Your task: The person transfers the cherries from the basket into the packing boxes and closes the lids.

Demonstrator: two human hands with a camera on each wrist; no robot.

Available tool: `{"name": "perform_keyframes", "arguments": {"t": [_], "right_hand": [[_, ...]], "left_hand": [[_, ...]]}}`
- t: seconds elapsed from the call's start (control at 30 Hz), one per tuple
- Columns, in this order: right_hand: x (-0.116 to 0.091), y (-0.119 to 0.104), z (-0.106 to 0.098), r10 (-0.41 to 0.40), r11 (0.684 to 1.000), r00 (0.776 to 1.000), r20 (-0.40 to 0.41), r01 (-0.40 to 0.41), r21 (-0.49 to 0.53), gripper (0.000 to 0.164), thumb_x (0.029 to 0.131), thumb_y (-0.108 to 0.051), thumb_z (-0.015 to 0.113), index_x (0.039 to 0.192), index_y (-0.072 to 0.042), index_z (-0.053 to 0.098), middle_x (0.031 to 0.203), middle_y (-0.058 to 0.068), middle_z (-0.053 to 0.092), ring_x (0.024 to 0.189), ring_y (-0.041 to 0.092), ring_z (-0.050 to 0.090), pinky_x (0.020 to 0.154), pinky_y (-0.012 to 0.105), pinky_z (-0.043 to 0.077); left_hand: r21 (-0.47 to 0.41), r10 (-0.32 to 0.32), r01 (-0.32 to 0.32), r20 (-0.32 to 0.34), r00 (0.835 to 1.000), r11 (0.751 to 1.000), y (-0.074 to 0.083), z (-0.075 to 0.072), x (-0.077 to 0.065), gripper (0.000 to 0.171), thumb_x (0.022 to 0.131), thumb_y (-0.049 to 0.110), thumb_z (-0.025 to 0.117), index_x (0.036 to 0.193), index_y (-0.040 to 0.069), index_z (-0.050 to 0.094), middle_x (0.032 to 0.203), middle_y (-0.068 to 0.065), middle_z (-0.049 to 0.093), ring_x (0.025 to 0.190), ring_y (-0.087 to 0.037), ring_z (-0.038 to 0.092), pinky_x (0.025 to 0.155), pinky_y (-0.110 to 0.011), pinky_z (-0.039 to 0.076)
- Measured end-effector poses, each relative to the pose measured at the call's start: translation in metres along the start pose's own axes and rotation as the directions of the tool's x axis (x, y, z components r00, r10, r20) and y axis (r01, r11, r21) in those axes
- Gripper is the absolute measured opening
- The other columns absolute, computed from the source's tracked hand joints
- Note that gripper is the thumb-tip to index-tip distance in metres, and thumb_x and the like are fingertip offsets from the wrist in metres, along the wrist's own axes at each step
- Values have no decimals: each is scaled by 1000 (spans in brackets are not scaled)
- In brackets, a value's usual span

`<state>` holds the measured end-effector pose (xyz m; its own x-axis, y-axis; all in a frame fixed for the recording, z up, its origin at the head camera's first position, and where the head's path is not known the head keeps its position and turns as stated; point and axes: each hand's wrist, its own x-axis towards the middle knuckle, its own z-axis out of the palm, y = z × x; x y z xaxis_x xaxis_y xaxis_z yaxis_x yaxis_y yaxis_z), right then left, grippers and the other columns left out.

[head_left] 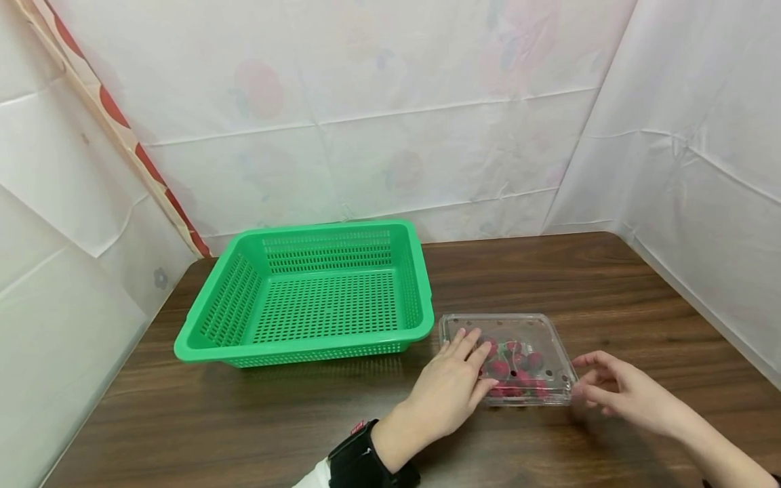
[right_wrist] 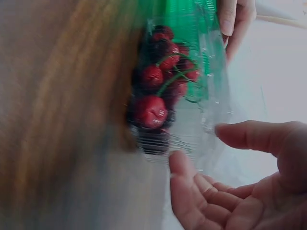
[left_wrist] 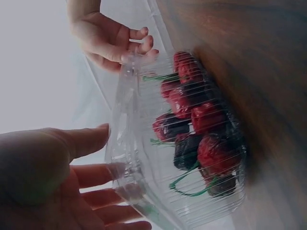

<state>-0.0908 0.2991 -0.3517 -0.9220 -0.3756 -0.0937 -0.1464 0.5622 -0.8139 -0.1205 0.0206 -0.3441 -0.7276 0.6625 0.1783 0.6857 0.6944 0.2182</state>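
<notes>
A clear plastic clamshell box [head_left: 552, 346] with a closed, vented lid lies on the table. Dark red cherries [head_left: 499, 369] with green stems show through its walls, and in the left wrist view the cherries [left_wrist: 211, 148] lie heaped along the bottom. My left hand [head_left: 448, 386] rests on the left part of the lid with its fingers spread and straight. At the box's right edge is my right hand [head_left: 622, 390], fingers loosely bent. In the right wrist view, its thumb and fingertips [right_wrist: 180, 163] are right at the box's corner.
A green perforated plastic basket [head_left: 329, 305] stands to the left of the box, with nothing in it. Wood-grain tabletop [head_left: 634, 291] runs under both. White sheeting [head_left: 378, 122] hangs behind the table and along both sides. A black band [head_left: 366, 457] circles my left wrist.
</notes>
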Motion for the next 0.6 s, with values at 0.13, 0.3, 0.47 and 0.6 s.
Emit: {"name": "perform_keyframes", "arguments": {"t": [0.13,0.3,0.47,0.6], "right_hand": [[1,-12,-3,-23,978,993,-117,-2,-206,35,87,-14,57,112,8,46,88,4,58,74,3,55,60,25,47],[6,-27,-5,-34,933,980,-195,-39,-357,32,86,-21,59,109,1,53,88,-1,60,75,4,56,61,24,46],[13,-43,-5,-73,901,974,-213,-27,-433,36,87,-22,58,112,2,52,94,7,62,81,20,60,66,35,49],[21,-54,-5,-128,863,965,-229,-5,-505,42,87,-22,58,117,6,49,104,20,59,88,31,59,70,45,47]], "left_hand": [[-31,18,-19,-32,999,999,0,-6,-1,47,91,38,45,128,8,47,136,-10,38,125,-23,33,95,-37,34],[-4,53,-54,-83,995,999,-1,-14,-4,47,90,37,48,125,7,50,131,-8,43,122,-21,38,95,-35,34],[68,109,-98,-186,976,993,-9,-26,-7,46,89,35,52,122,4,52,124,-9,50,117,-18,44,95,-31,34],[80,97,-81,-230,968,994,-21,-36,-10,48,91,36,47,124,1,49,124,-11,50,118,-22,43,97,-34,32]]}}
